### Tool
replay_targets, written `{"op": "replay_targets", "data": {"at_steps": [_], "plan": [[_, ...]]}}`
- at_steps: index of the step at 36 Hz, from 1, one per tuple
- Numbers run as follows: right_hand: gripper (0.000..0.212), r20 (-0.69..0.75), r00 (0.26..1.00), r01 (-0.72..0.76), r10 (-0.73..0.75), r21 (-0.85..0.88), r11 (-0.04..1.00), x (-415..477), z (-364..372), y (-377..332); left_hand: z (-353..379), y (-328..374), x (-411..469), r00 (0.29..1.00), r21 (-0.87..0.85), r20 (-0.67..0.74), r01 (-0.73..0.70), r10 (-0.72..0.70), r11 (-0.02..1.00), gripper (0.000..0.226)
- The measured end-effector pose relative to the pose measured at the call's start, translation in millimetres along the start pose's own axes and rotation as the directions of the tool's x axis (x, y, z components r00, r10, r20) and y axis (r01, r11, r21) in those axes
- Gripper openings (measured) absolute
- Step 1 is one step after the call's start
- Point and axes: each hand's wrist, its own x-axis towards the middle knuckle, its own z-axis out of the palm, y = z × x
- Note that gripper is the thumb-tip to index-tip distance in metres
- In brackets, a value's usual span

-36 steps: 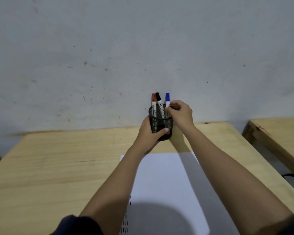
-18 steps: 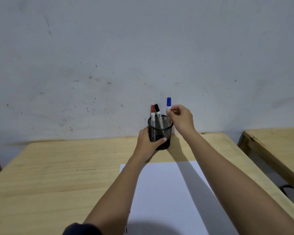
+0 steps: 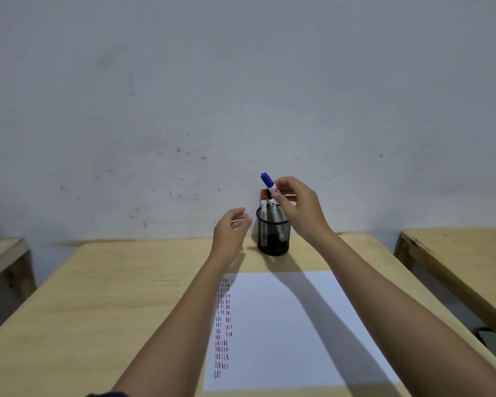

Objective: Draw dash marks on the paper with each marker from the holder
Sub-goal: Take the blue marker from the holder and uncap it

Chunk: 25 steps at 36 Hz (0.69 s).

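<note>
Blue marker (image 3: 267,180) in R hand (image 3: 297,207)

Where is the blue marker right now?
The blue marker is held in the right hand, tilted, above the holder at the table's far edge.

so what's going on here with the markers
A person's right hand is holding a blue marker above the mesh holder, cap still on. The left hand hovers open beside the holder, not touching it. A red marker and a black marker stand in the holder. The paper on the table has columns of black and red dashes along its left edge.
</note>
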Motion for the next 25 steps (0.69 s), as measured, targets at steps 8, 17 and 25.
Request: {"op": "replay_targets", "data": {"at_steps": [8, 17, 25], "plan": [[0.020, 0.232, 0.969, 0.147, -0.082, -0.280, 0.949, -45, 5, 0, -31, 27, -37, 0.988, -0.222, 0.135, -0.043, 0.074, 0.974, 0.024], [0.016, 0.358, 0.926, 0.243, -0.122, -0.315, 0.918, -74, 18, -1, -49, 14, -65, 0.978, -0.128, 0.182, -0.077, 0.100, 0.989, 0.012], [0.027, 0.309, 0.951, 0.075, -0.007, -0.209, 0.975, -81, 10, -5, -72, 13, -74, 0.993, -0.244, 0.104, -0.027, 0.054, 0.969, 0.014]]}}
